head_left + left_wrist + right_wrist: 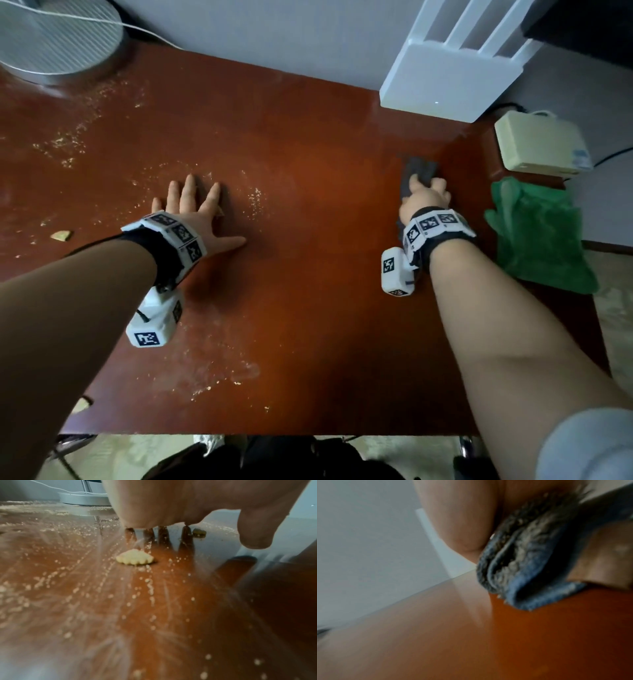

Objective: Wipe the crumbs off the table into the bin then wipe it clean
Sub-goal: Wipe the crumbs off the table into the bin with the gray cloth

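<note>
Pale crumbs (72, 144) lie scattered over the left half of the red-brown table (308, 240). My left hand (191, 209) lies flat on the table among them, fingers spread and holding nothing. In the left wrist view its palm (171, 503) hovers over a biscuit piece (134, 557), with fine crumbs (149, 586) all around. My right hand (424, 195) grips a bunched blue-grey cloth (419, 171) against the table at the right. In the right wrist view the cloth (530, 561) sits folded between thumb and fingers, on bare, crumb-free wood (505, 642).
A fan base (58, 37) stands at the back left, a white router (448, 78) and a beige box (541, 144) at the back right. A green cloth (537, 233) hangs over the right edge. Biscuit chunks (61, 235) lie near the left edge.
</note>
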A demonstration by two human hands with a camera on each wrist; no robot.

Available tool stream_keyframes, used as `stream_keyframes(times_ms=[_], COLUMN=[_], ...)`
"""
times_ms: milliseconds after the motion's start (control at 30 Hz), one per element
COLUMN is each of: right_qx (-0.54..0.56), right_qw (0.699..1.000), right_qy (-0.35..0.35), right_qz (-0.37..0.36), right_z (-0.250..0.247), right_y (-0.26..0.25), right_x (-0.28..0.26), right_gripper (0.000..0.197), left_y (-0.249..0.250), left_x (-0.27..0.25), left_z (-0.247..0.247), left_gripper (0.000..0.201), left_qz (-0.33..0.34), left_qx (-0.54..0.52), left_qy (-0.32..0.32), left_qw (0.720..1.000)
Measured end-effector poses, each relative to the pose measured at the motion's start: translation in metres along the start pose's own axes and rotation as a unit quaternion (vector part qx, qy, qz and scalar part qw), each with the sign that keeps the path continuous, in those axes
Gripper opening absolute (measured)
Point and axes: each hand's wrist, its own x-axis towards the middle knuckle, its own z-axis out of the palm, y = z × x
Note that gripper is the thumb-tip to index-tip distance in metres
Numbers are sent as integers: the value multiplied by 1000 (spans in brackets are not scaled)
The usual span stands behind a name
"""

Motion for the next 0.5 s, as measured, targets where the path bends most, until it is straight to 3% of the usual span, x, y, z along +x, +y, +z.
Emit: stream_keyframes(times_ms=[100, 167, 233, 300, 367, 400, 500], right_qx=[35, 92, 106, 107, 24, -21, -43], right_qw=[982, 968, 976, 990, 999, 999, 999], right_qy=[-61, -92, -33, 31, 13, 0, 0], right_qz=[-174, -214, -190, -86, 24, 46, -11], right_z=[13, 10, -2, -17, -26, -27, -19], right_y=[-42, -58, -59, -47, -39, -40, -70], right_x=[-12, -9, 8, 38, 58, 64, 64], right_gripper=[44, 39, 40, 46, 54, 57, 60], left_y=[5, 5, 2, -1, -2, -2, -3], left_x=[2, 5, 7, 8, 11, 12, 15], left_z=[-3, -4, -1, 3, 6, 7, 7], left_gripper=[106, 109, 111, 111, 111, 112, 112], left_qz=[-8, -7, -1, 4, 7, 7, 5], left_qx=[2, 16, 32, 38, 35, 36, 43], left_qy=[-9, -11, -14, -13, -13, -14, -23], left_qw=[1000, 1000, 999, 999, 999, 999, 999])
